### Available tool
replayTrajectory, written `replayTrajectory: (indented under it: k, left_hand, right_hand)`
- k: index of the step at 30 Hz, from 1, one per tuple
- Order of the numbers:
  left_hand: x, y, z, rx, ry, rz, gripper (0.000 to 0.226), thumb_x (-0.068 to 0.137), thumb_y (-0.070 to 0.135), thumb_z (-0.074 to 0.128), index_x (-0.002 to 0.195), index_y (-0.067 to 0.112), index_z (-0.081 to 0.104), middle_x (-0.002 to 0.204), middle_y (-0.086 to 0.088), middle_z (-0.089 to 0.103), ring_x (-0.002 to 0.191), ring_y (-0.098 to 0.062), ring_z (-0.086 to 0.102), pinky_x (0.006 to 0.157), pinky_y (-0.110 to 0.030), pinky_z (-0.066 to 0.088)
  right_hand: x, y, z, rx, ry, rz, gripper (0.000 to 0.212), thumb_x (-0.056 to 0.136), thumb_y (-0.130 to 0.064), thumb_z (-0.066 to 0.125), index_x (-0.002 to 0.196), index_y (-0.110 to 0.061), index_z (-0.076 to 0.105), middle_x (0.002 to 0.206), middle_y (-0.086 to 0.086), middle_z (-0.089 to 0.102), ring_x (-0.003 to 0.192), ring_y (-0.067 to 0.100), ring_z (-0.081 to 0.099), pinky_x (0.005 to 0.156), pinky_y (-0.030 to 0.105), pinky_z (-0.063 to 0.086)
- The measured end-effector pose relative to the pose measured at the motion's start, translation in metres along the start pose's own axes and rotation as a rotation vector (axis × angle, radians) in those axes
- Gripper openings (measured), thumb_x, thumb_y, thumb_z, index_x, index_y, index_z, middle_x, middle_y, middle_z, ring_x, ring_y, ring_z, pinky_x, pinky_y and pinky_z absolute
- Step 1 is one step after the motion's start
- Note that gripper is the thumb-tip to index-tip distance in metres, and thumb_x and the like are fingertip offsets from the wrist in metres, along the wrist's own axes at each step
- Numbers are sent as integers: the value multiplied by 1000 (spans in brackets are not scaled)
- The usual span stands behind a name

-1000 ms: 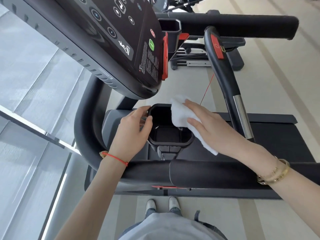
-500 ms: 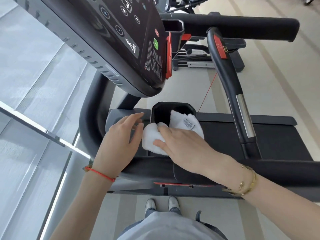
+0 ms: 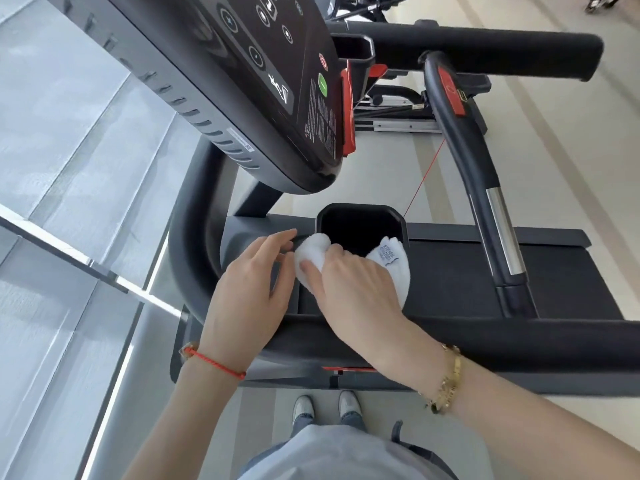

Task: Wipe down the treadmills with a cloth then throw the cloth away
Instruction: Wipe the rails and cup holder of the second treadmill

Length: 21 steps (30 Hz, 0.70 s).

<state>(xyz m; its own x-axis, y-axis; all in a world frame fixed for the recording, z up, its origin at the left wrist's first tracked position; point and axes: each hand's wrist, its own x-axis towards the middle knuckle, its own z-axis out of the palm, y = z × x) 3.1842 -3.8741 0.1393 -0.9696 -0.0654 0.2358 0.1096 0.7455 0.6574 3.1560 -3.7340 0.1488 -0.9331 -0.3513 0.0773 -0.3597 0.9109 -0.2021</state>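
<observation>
A white cloth [image 3: 393, 263] with a small printed label lies bunched over the near rim of the treadmill's black cup holder [image 3: 360, 221]. My right hand [image 3: 353, 289] lies on top of the cloth with its fingers curled into the fabric, pressing it against the holder's left near edge. My left hand [image 3: 249, 292] rests beside the holder on the grey ledge, fingers relaxed and straight, fingertips close to the cloth. The treadmill console [image 3: 263, 71] hangs above and to the left.
A thick black handrail [image 3: 485, 344] crosses in front of me, and another handlebar [image 3: 485, 174] with a chrome grip sensor rises on the right. A red safety cord [image 3: 426, 178] runs down to the holder. A glass wall is on the left, other machines stand behind.
My right hand has carried the cloth from the holder's right rim across to its left near edge. My left hand has let go of the rim and drawn back a little.
</observation>
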Motion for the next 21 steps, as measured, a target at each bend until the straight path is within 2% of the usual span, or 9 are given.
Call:
replayTrajectory:
  k: [3, 7, 8, 10, 12, 16, 18, 20, 21]
  left_hand:
    - [-3, 0, -2, 18, -2, 23, 33, 97, 21, 49, 128, 16, 60, 114, 3, 67, 98, -16, 65, 81, -34, 54]
    - [-6, 1, -3, 20, 13, 19, 32, 98, 21, 49, 128, 17, 60, 115, 5, 67, 100, -14, 64, 82, -35, 54]
    - [-6, 1, -3, 19, 13, 20, 31, 99, 21, 49, 128, 17, 60, 115, 6, 67, 100, -14, 64, 81, -36, 54]
    - [-6, 1, -2, 19, 3, 26, 31, 99, 23, 49, 128, 18, 60, 115, 6, 67, 99, -14, 63, 81, -34, 54]
    - [-5, 1, -2, 23, -17, 30, 34, 99, 27, 47, 130, 19, 59, 117, 7, 66, 101, -12, 63, 83, -27, 51]
    - [-2, 1, 0, 26, -47, 36, 36, 99, 27, 47, 133, 19, 57, 119, 6, 66, 104, -10, 62, 86, -18, 46]
    - [-1, 3, 0, 13, -41, 38, 35, 99, 25, 48, 131, 18, 58, 116, 5, 67, 102, -11, 63, 87, -19, 46]
    - [1, 6, 1, -4, -30, 35, 34, 99, 24, 48, 130, 17, 59, 115, 4, 67, 103, -13, 64, 89, -27, 50]
    - [3, 7, 1, -8, -24, 33, 33, 99, 24, 49, 129, 17, 59, 116, 4, 67, 104, -14, 64, 90, -31, 51]
  right_hand:
    - [19, -6, 4, 71, 83, 124, 30, 101, -41, 30, 89, -15, 39, 68, -7, 45, 61, 16, 50, 64, 31, 16]
    - [38, -7, -6, 242, -5, 129, 25, 103, -29, 33, 91, -15, 50, 81, 3, 54, 81, 28, 58, 50, 28, 17]
    - [36, -4, -8, 281, -13, 122, 28, 103, -32, 33, 84, -19, 50, 76, 0, 53, 75, 26, 54, 49, 26, 18]
    - [25, 3, -12, 314, -54, 100, 35, 101, -40, 36, 69, -26, 34, 62, -8, 40, 61, 19, 42, 57, 31, 34]
    - [9, 10, -12, 111, -64, 5, 38, 100, -50, 36, 74, -21, 34, 62, -8, 38, 59, 19, 40, 67, 40, 43]
    - [-10, 32, -21, -40, -103, -252, 41, 100, -51, 36, 97, -12, 48, 81, -4, 52, 73, 20, 54, 80, 35, 43]
    - [-14, 48, -28, -19, -138, -360, 37, 100, -43, 43, 115, -11, 55, 93, -5, 59, 83, 19, 59, 87, 30, 37]
    - [-19, 66, -34, 5, -62, -483, 23, 95, -18, 60, 114, -5, 63, 94, 0, 66, 85, 21, 65, 92, 29, 35]
    - [-24, 74, -35, -3, -1, -533, 24, 88, -3, 64, 112, -2, 66, 97, 4, 69, 88, 23, 68, 92, 29, 41]
